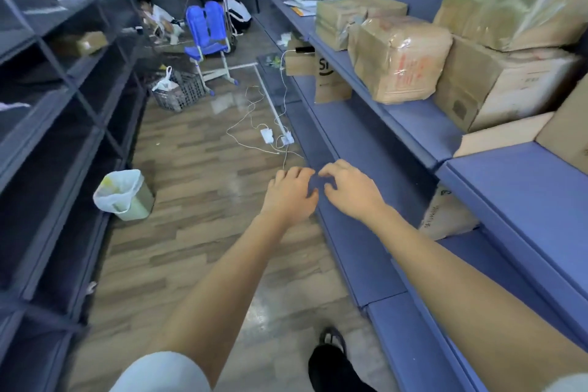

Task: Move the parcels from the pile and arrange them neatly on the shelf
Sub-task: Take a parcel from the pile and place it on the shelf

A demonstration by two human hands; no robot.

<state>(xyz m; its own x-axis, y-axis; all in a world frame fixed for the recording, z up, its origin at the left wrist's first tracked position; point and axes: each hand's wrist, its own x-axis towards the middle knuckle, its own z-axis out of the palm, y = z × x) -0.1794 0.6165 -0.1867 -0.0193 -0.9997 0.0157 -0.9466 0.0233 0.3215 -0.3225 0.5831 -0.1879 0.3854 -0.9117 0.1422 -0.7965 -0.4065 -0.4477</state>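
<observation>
Both arms reach down a storeroom aisle; the left hand (pixel 291 192) and right hand (pixel 348 191), close together at the centre, hover over the lip of a lower tier with fingers loosely curled, holding nothing. At one to three o'clock, tape-wrapped brown cardboard parcels (pixel 397 60) stand on the long blue padded shelf (pixel 525 181), one large crumpled carton (pixel 509 0) stacked on top; they sit rather askew, so tidying appears unfinished. The shelf is bare at four o'clock, and the pile itself is out of view, so what remains cannot be counted. Red writing on the nearest parcel is too blurred to read; a brown paper-wrapped box (pixel 331 79) on the tier below, at one o'clock, shows a black mark beginning with what looks like "S"; print on a pale sack (pixel 445 216) under the shelf at four o'clock is illegible.
</observation>
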